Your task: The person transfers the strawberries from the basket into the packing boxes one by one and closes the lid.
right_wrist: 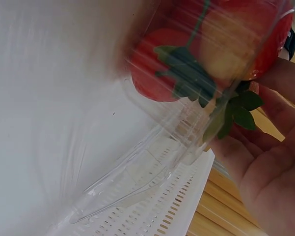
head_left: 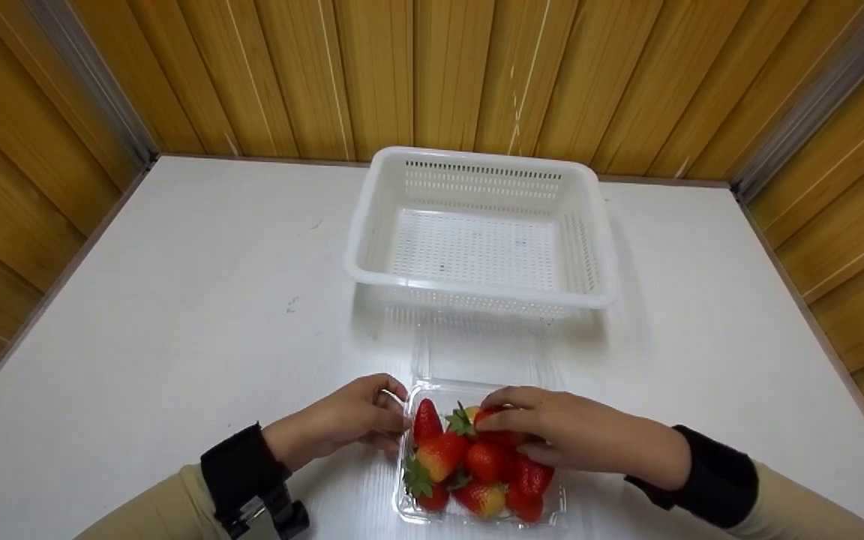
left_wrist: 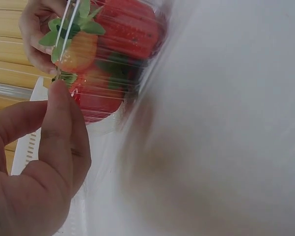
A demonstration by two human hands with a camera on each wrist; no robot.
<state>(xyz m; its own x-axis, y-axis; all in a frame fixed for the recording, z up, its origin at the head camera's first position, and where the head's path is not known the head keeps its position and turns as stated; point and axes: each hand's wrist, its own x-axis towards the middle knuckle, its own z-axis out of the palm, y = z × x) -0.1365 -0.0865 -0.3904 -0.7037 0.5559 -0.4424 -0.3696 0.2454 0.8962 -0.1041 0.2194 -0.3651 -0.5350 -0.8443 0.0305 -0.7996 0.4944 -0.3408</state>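
A clear plastic clamshell container (head_left: 477, 391) full of red strawberries (head_left: 486, 461) lies near the front of the table, its lid (head_left: 477, 352) folded back away from me. My left hand (head_left: 361, 416) pinches the container's left rim between thumb and fingers; the left wrist view shows these fingertips (left_wrist: 59, 91) at the edge. Over the container's upper right part, my right hand (head_left: 578, 431) holds a strawberry (head_left: 498, 429) with curled fingers. Green leaves (right_wrist: 243, 110) show beside the right fingers in the right wrist view. The fingers partly hide that strawberry.
A white perforated plastic basket (head_left: 477, 291) stands behind the container, with its near side above the open lid. The white table (head_left: 199, 300) is bordered by wood-panelled walls (head_left: 372, 75) at the back and both sides.
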